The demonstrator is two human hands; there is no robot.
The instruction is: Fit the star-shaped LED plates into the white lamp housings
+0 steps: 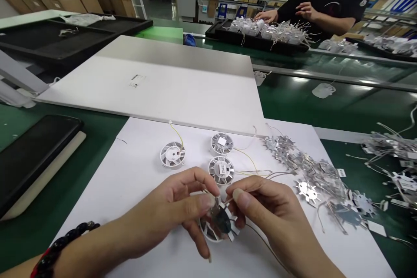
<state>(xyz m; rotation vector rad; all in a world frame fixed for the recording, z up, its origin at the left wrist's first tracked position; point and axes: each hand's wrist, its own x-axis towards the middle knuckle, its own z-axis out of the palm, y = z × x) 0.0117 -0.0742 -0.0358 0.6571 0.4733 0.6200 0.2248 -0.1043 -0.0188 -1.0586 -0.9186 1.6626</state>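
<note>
On white paper, 2 hands grip metal disc.

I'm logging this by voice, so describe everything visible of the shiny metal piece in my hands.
The shiny silver metal piece has a round, mirror-like face, dark in the middle, with short flat tabs around its edge. It is tilted, partly hiding a round white slatted part behind it. The left hand grips its upper left side; the right hand pinches thin wire by its upper right. Fingers cover some of the edge, so I cannot count the tabs.
</note>
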